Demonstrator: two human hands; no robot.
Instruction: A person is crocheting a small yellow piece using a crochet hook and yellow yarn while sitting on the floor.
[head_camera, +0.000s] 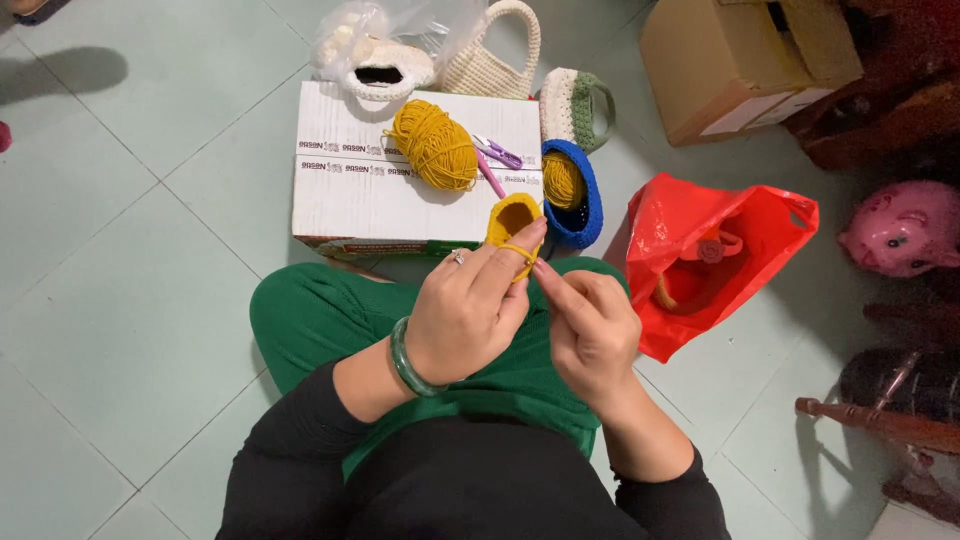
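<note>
My left hand (470, 305) holds a small yellow crocheted piece (513, 220), with yellow yarn looped over its index finger. A green bangle sits on that wrist. My right hand (590, 325) pinches the yarn or a hook right beside the left fingertips; the tool itself is hidden. Both hands hover over my green-trousered lap. A ball of yellow yarn (434, 145) lies on a white cardboard box (350, 195) just ahead.
On the box are small purple scissors (500, 152) and a pink hook (490, 175). A blue crocheted basket (580, 200) holds more yellow yarn. Cream crocheted bags (490, 60), a red plastic bag (715, 255), a brown carton (740, 60) and a pink piggy bank (905, 230) surround me.
</note>
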